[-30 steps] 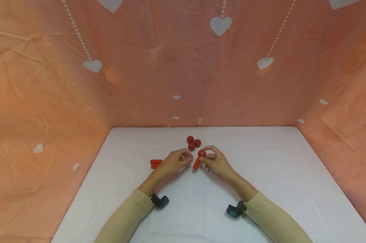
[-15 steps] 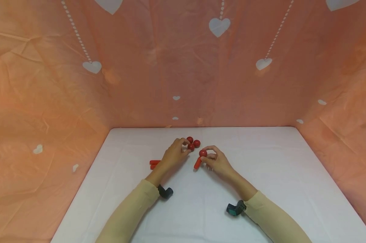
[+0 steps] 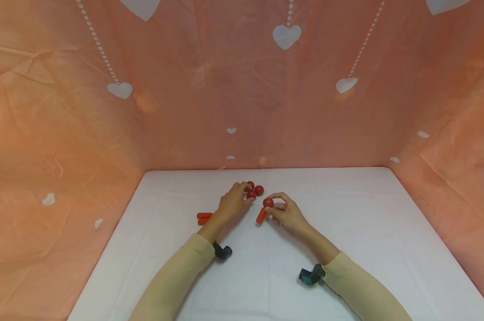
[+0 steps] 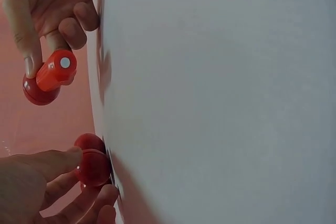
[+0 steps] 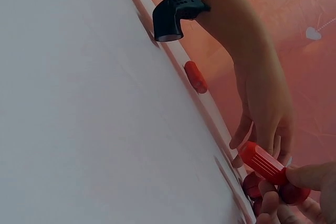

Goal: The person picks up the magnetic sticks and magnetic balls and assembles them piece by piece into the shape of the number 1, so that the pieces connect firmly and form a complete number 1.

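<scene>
My right hand (image 3: 287, 216) pinches a red ball (image 3: 268, 203) joined to a ribbed red handle (image 5: 262, 162), like a small maraca, above the white table. In the left wrist view the handle's end, with a pale round spot (image 4: 65, 62), faces the camera. Farther back, several glossy red balls sit clustered together. Reaching in from the left, my left hand (image 3: 230, 206) has its thumb and fingers around the nearest ball (image 4: 94, 168) of that cluster. Its fingers partly cover the far ball (image 3: 250, 183), while a third ball (image 3: 259, 190) shows at the right.
Two loose red handles (image 3: 203, 216) lie side by side left of the left forearm, partly hidden by it. Dark wrist cameras (image 3: 312, 274) hang at both cuffs. Orange cloth (image 3: 209, 89) with white hearts stands behind and beside the white tabletop (image 3: 258, 285).
My left hand has moved from beside the handle up to the ball cluster, its fingers now around the nearest ball. The right hand has stayed nearly in place with its ball and handle.
</scene>
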A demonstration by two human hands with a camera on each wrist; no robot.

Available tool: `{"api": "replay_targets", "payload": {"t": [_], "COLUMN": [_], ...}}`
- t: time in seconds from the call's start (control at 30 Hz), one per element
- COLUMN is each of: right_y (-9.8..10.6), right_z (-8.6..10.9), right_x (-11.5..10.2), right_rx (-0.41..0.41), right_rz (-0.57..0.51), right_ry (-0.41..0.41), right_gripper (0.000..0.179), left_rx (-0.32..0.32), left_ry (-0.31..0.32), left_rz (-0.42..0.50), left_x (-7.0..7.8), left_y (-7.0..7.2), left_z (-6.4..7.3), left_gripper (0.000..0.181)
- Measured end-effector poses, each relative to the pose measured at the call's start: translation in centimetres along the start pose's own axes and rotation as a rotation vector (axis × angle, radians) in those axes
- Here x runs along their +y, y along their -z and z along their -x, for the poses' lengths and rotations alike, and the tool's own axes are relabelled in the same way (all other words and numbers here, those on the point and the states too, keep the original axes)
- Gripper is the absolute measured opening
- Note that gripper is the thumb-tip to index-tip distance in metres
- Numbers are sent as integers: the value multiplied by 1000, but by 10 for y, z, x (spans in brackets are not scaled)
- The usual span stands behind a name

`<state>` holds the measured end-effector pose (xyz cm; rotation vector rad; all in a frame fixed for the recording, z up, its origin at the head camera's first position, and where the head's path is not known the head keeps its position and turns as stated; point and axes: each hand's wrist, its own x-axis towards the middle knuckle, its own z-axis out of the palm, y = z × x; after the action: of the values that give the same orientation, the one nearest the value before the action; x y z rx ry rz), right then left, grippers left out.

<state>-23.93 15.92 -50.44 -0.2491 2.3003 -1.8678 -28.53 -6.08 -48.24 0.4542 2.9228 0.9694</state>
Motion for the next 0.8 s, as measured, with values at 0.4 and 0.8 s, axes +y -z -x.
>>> {"api": "replay_targets", "payload": {"t": [0.4, 0.8], "right_y": [1, 1], "right_z": [-1, -1], "right_x": [0, -2], "right_rx": [2, 40], "right_rz": [-3, 9], "right_ry": [-9, -33], "right_gripper": [45, 41], "left_rx": [18, -10], "left_ry": [2, 58], "left_rz": [-57, -29], "left_x": [4, 2], "left_y": [0, 0], "left_z": [-1, 3], "left_gripper": [28, 35]}}
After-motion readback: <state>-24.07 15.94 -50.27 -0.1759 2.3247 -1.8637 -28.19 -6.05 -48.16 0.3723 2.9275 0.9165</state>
